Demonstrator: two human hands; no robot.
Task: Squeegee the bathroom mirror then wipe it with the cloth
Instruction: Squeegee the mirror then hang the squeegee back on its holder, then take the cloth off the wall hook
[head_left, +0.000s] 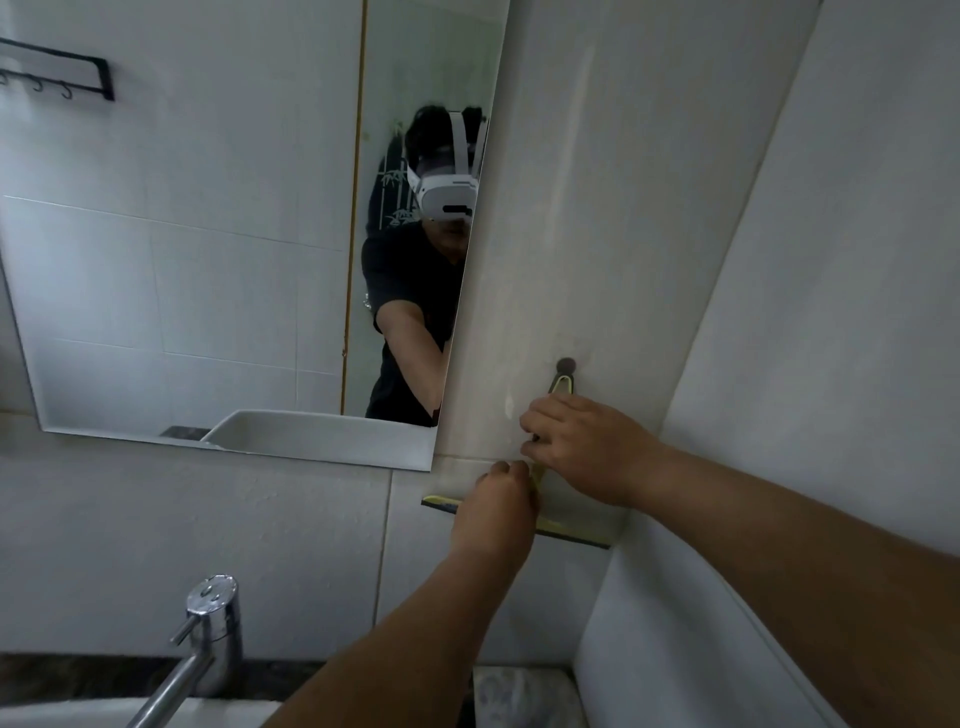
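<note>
The bathroom mirror (182, 260) hangs on the tiled wall at the left and centre. To its right a yellow squeegee (569, 531) hangs from a round wall hook (566, 365), blade at the bottom, looped handle end (561, 386) at the hook. My right hand (587, 447) grips the squeegee's handle just below the hook. My left hand (501, 506) is closed around the handle's lower part, right above the blade. No cloth is visible.
A chrome faucet (208, 634) rises over the white sink rim (67, 714) at the bottom left. A black hook rail (67, 73) is mounted at the top left. A side wall (831, 364) closes in on the right, forming a corner beside the squeegee.
</note>
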